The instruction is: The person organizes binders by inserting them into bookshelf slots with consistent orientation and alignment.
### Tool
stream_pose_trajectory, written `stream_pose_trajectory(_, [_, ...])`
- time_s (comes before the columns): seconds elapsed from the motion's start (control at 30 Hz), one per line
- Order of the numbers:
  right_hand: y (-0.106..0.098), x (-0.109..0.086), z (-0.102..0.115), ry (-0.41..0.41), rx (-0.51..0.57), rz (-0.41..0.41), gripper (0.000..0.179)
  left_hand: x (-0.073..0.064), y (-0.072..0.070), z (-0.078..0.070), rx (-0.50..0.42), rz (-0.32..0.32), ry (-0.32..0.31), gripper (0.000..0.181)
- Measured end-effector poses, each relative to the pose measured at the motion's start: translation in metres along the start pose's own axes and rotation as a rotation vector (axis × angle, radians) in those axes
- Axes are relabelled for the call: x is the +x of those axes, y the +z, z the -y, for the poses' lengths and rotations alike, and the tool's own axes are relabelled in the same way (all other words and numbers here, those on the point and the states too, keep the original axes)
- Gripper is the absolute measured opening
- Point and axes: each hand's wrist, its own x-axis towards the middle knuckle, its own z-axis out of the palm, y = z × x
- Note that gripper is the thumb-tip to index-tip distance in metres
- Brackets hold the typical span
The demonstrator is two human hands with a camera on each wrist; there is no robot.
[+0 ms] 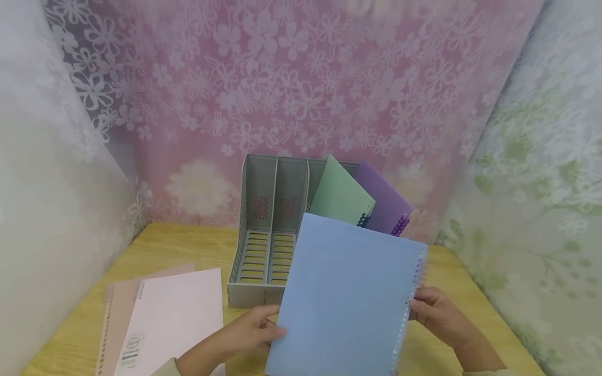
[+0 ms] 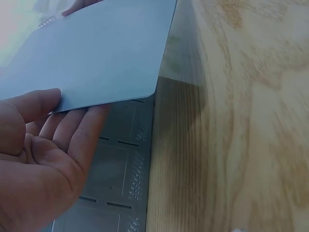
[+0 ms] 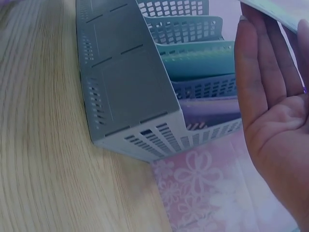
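Note:
A blue ring-bound notebook point(image 1: 348, 292) is held up, tilted, in front of a grey file rack point(image 1: 256, 295). My left hand point(image 1: 249, 331) pinches its left edge, thumb on the near face and fingers behind, as the left wrist view also shows at the notebook point(image 2: 111, 53). At the ring-bound right edge, my right hand point(image 1: 442, 318) grips with its thumb in front. In the rack's right-hand compartments lean a green notebook point(image 1: 340, 196) and a purple notebook point(image 1: 385, 201). The blue notebook hides the rack's lower right part.
On the wooden table point(image 1: 197, 240) at the left lie a pale pink notebook point(image 1: 181, 303) and, partly under it, a darker pinkish-brown notebook point(image 1: 115, 308). Flowered cloth point(image 1: 301, 94) hangs behind the table and along both sides.

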Motion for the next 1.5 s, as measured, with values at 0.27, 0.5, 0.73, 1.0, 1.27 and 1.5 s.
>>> stream_pose_trajectory(0.27, [0.009,0.015,-0.005,0.039,0.007,-0.038,0.043,-0.01,-0.009,0.002,0.019,-0.003,-0.049,0.048])
stream_pose_trajectory(0.5, [0.011,0.023,-0.011,-0.014,0.031,-0.02,0.045,-0.01,-0.014,0.0,0.023,0.021,-0.05,0.035])
stream_pose_trajectory(0.73, [0.015,0.035,-0.021,-0.015,0.002,-0.03,0.043,-0.02,-0.025,-0.001,-0.014,0.082,-0.052,0.041])
stream_pose_trajectory(1.0, [0.019,0.042,-0.026,-0.023,0.002,-0.041,0.042,-0.026,-0.034,-0.003,0.001,0.087,-0.06,0.042])
stream_pose_trajectory(1.27, [0.022,0.054,-0.031,-0.027,-0.04,-0.011,0.041,-0.034,-0.041,0.002,-0.031,0.081,-0.028,0.043])
stream_pose_trajectory(1.5, [0.024,0.063,-0.031,-0.023,-0.113,-0.067,0.041,-0.036,-0.043,0.003,-0.026,0.011,-0.029,0.034])
